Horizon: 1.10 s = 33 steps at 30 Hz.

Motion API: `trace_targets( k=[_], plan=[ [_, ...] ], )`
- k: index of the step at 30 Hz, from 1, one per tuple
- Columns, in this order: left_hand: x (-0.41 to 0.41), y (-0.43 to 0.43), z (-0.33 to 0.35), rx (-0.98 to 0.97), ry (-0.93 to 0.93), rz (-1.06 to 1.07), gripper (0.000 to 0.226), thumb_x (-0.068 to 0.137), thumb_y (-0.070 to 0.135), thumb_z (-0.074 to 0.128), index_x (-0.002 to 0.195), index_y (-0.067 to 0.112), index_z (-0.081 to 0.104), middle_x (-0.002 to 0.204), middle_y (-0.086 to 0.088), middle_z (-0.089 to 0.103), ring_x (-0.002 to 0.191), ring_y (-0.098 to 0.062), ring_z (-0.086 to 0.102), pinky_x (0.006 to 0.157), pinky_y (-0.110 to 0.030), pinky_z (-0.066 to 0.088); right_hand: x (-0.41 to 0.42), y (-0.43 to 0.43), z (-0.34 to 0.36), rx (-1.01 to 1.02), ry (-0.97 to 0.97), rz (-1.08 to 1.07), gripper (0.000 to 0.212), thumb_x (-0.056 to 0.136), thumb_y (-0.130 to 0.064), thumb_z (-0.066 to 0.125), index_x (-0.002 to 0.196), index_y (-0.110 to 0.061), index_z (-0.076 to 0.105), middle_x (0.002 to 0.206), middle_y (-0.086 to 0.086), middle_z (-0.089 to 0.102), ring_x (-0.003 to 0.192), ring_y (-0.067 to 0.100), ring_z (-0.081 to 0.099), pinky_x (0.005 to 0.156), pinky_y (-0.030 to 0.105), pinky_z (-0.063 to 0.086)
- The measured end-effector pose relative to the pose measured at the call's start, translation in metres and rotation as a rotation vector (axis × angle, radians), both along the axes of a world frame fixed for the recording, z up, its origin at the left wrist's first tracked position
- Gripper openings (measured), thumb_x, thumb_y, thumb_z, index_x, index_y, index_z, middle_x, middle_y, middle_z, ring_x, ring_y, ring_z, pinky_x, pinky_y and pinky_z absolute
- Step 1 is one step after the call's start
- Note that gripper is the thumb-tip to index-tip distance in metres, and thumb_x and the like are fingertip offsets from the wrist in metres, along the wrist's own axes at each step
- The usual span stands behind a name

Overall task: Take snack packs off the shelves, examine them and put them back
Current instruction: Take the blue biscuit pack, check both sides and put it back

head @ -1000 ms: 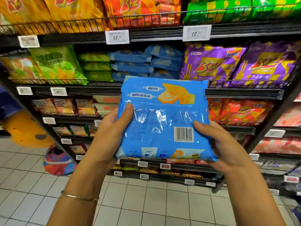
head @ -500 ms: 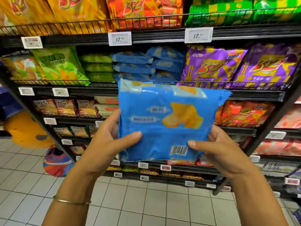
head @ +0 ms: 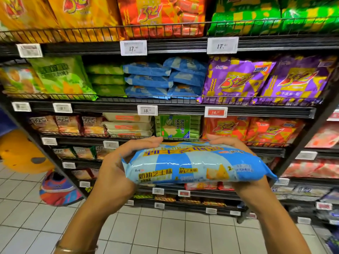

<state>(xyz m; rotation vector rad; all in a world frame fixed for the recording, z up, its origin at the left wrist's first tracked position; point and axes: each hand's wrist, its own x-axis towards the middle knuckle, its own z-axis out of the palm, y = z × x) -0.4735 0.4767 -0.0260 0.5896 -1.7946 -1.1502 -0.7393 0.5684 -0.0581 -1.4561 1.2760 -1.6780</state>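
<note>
A person holds a snack pack [head: 194, 162] between both hands in front of a shop's snack shelves [head: 183, 107]. The pack is a plump, glossy plastic pillow in bright blue and pale blue stripes, with yellow bands of lettering and a small picture of a yellow cracker near its right end.

It lies nearly flat, its long axis running from one hand across to the other, the right end a little lower. One long side faces the viewer; the lettering on its upper face reads upside down.

The left hand [head: 117, 167] grips the pack's left end, fingers curled over the top. The right hand [head: 247, 187] grips the right end, fingers over the top and palm beneath. A thin bracelet [head: 73, 250] circles the left wrist.

Just above the fingertips stands a green soda biscuit pack [head: 174, 126]. Higher up are stacked blue packs [head: 165, 79], with purple bags [head: 236, 81] above the right hand. White price tags [head: 133, 48] line the black shelf edges. Below the forearms is a pale tiled floor [head: 165, 235].
</note>
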Motion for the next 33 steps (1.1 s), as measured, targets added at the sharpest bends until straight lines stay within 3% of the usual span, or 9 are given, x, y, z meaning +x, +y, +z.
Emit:
trace_targets(
  k=[5,13,18,21,24,26,28,31,33],
  plan=[
    [0.001,-0.003,-0.005,-0.001,-0.042,0.058,0.056,0.074,-0.019,0.080,0.121,0.011,0.073,0.120,0.004,0.078,0.111,-0.015,0.074,0.086,-0.022,0.060,0.006,-0.001,0.000,-0.009,0.035,-0.065,0.063,0.072,0.005,0.066,0.107,-0.046,0.074,0.111,-0.005,0.076,0.100,0.016,0.072,0.084,0.025,0.059],
    [0.002,-0.014,-0.011,-0.005,0.029,0.006,0.063,0.078,0.006,0.083,0.134,0.030,0.068,0.131,0.006,0.073,0.123,-0.014,0.069,0.094,-0.024,0.058,0.015,-0.001,0.003,0.016,0.029,-0.174,0.051,0.068,-0.023,0.084,0.104,-0.057,0.071,0.103,-0.022,0.075,0.094,-0.001,0.072,0.077,0.011,0.054],
    [-0.029,-0.010,-0.021,0.164,0.050,0.586,0.087,0.060,0.056,0.090,0.134,0.041,0.047,0.140,0.011,0.053,0.128,-0.005,0.058,0.100,-0.033,0.052,0.028,-0.017,-0.004,-0.016,-0.129,-0.276,0.059,0.068,-0.023,0.095,0.121,-0.030,0.070,0.111,-0.013,0.077,0.104,0.007,0.073,0.080,0.014,0.055],
    [-0.051,0.011,-0.028,0.088,0.016,0.366,0.098,0.065,0.062,0.089,0.147,0.046,0.039,0.150,0.024,0.046,0.141,-0.001,0.047,0.112,-0.042,0.046,0.050,-0.034,-0.003,-0.058,-0.160,-0.329,0.065,0.070,-0.004,0.092,0.122,-0.033,0.068,0.116,-0.009,0.075,0.110,0.012,0.071,0.085,0.022,0.058],
    [-0.074,0.018,-0.031,0.108,0.011,0.044,0.130,0.066,0.052,0.091,0.166,0.030,0.011,0.163,0.014,0.040,0.149,-0.006,0.042,0.117,-0.044,0.044,0.070,-0.042,-0.003,-0.083,0.025,-0.360,0.061,0.072,-0.006,0.087,0.114,-0.045,0.065,0.117,-0.010,0.068,0.112,0.019,0.065,0.091,0.039,0.057],
    [-0.077,0.009,-0.026,0.239,0.135,0.065,0.108,0.062,0.034,0.090,0.155,0.015,0.038,0.134,0.008,0.069,0.123,-0.009,0.067,0.099,-0.034,0.057,0.077,-0.039,0.001,-0.092,0.188,-0.344,0.054,0.073,-0.020,0.077,0.121,-0.040,0.064,0.120,-0.008,0.062,0.116,0.022,0.059,0.096,0.042,0.052],
    [-0.074,-0.002,-0.013,0.319,0.230,0.143,0.071,0.065,0.029,0.088,0.129,0.013,0.061,0.113,0.001,0.077,0.108,-0.018,0.074,0.091,-0.033,0.058,0.072,-0.034,0.006,-0.047,0.302,-0.197,0.060,0.075,-0.025,0.078,0.133,-0.029,0.064,0.123,-0.002,0.060,0.122,0.020,0.057,0.104,0.034,0.048],
    [-0.062,-0.013,0.000,0.381,0.272,0.169,0.062,0.079,0.014,0.080,0.136,0.002,0.057,0.122,-0.010,0.073,0.112,-0.026,0.071,0.096,-0.039,0.058,0.060,-0.032,0.009,0.023,0.272,0.032,0.057,0.083,-0.020,0.077,0.138,-0.021,0.061,0.133,-0.002,0.064,0.130,0.014,0.058,0.110,0.028,0.043],
    [-0.056,-0.016,0.002,0.420,0.271,0.134,0.066,0.082,0.014,0.073,0.143,-0.003,0.052,0.131,-0.017,0.069,0.116,-0.030,0.069,0.105,-0.046,0.055,0.054,-0.036,0.005,0.047,0.140,0.005,0.053,0.088,-0.017,0.073,0.139,-0.015,0.060,0.135,-0.001,0.066,0.128,0.009,0.059,0.105,0.023,0.045]
  ],
)
